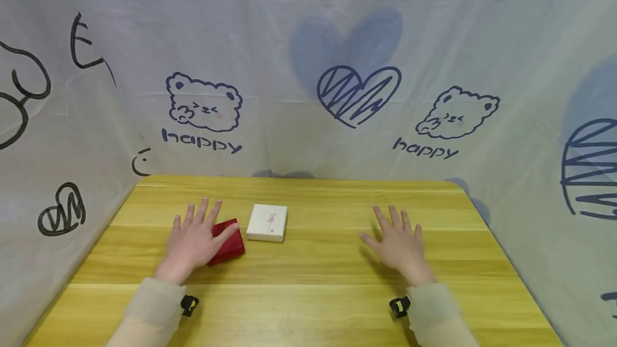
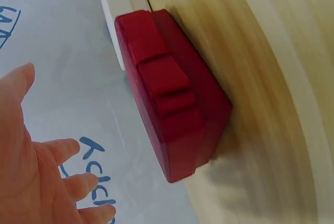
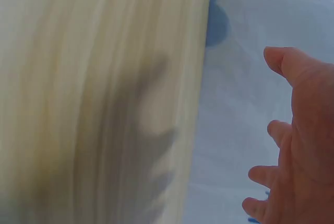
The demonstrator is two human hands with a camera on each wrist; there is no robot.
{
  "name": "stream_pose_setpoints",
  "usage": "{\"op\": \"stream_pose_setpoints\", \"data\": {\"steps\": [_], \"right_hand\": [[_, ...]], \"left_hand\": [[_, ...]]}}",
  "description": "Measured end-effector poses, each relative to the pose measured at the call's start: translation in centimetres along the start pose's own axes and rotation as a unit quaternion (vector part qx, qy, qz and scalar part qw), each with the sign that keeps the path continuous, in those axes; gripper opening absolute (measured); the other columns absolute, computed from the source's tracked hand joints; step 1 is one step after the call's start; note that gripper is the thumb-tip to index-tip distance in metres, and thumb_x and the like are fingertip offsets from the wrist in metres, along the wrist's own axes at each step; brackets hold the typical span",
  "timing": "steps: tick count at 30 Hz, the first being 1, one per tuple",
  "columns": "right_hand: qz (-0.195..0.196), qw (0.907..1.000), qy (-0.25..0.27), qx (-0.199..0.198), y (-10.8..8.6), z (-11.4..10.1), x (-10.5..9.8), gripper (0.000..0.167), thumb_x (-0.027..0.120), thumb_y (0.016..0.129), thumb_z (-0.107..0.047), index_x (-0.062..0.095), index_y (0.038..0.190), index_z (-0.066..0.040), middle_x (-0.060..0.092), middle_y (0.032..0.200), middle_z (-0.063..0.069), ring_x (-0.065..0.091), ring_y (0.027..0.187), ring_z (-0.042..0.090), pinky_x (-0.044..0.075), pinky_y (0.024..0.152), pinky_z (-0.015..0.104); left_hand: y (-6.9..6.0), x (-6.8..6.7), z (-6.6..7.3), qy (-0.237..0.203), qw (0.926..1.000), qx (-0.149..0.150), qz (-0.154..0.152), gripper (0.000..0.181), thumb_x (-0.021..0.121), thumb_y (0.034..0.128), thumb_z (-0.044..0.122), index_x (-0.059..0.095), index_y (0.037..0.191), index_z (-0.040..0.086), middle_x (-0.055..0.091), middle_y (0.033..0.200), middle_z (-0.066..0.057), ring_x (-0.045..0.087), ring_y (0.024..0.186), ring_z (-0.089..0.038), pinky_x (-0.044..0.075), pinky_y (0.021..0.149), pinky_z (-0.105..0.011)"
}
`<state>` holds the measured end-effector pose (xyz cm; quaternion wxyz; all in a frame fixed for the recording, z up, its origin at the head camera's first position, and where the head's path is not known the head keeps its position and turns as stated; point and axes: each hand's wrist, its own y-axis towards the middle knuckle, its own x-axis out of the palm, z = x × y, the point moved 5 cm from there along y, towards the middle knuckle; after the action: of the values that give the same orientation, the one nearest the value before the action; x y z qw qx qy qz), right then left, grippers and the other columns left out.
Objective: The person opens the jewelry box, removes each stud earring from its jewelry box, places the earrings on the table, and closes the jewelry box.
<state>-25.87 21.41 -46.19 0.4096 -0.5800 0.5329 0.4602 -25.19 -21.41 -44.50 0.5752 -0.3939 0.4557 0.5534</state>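
A dark red box (image 1: 230, 245) lies on the wooden table, partly hidden in the head view by the left hand (image 1: 192, 240), whose fingers are spread above it. Seen from the left wrist, the red box (image 2: 167, 93) has a bow on it, and the left hand (image 2: 42, 166) is apart from it. Just right of the red box is a white square box (image 1: 268, 222) with a small pink flower print. The right hand (image 1: 397, 242) hovers with spread fingers over the table's right part, holding nothing; its shadow falls on the wood in the right wrist view.
The wooden table (image 1: 299, 309) reaches back to a pale cloth (image 1: 279, 79) printed with bears, hearts and lettering, which also hangs at both sides. A small black device (image 1: 189, 304) is at the left wrist, and another black device (image 1: 399, 307) at the right.
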Motion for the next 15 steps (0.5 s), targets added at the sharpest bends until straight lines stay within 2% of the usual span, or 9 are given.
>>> {"op": "stream_pose_setpoints", "data": {"steps": [2, 6, 9, 15], "right_hand": [[0.003, 0.9999, 0.000, -0.012, 0.1, -0.8, 0.5, 0.085, 0.043, 0.092, -0.069, 0.018, 0.158, -0.022, 0.012, 0.160, 0.020, 0.008, 0.143, 0.050, 0.003, 0.105, 0.072], [0.003, 0.9994, 0.008, -0.032, 0.3, -2.8, 1.6, 0.083, 0.052, 0.092, -0.063, 0.021, 0.158, -0.022, 0.016, 0.160, 0.019, 0.012, 0.142, 0.049, 0.009, 0.105, 0.072], [0.000, 0.9989, 0.016, -0.044, 0.6, -4.1, 2.5, 0.084, 0.053, 0.091, -0.064, 0.021, 0.158, -0.024, 0.018, 0.160, 0.018, 0.015, 0.143, 0.047, 0.012, 0.106, 0.072], [-0.020, 0.9962, 0.046, -0.071, 1.2, -6.8, 3.9, 0.084, 0.051, 0.090, -0.067, 0.020, 0.158, -0.028, 0.019, 0.160, 0.015, 0.015, 0.144, 0.044, 0.014, 0.106, 0.071]], "left_hand": [[0.0, 0.1, 0.3, 0.001, 1.0000, 0.002, -0.006, 0.093, 0.035, 0.0906, 0.075, 0.027, 0.155, 0.009, 0.015, 0.158, -0.027, 0.011, 0.140, -0.055, 0.003, 0.108, -0.069], [0.3, 0.3, 0.9, -0.003, 0.9999, 0.010, -0.011, 0.088, 0.041, 0.0927, 0.069, 0.027, 0.155, 0.009, 0.018, 0.157, -0.028, 0.016, 0.139, -0.055, 0.006, 0.108, -0.069], [0.6, 0.5, 1.4, -0.005, 0.9997, 0.018, -0.013, 0.087, 0.044, 0.0935, 0.067, 0.026, 0.155, 0.008, 0.019, 0.156, -0.028, 0.018, 0.138, -0.055, 0.007, 0.108, -0.068], [1.5, 1.4, 2.0, -0.004, 0.9990, 0.036, -0.026, 0.093, 0.038, 0.0917, 0.072, 0.024, 0.156, 0.006, 0.021, 0.155, -0.029, 0.022, 0.138, -0.052, 0.010, 0.109, -0.067]]}}
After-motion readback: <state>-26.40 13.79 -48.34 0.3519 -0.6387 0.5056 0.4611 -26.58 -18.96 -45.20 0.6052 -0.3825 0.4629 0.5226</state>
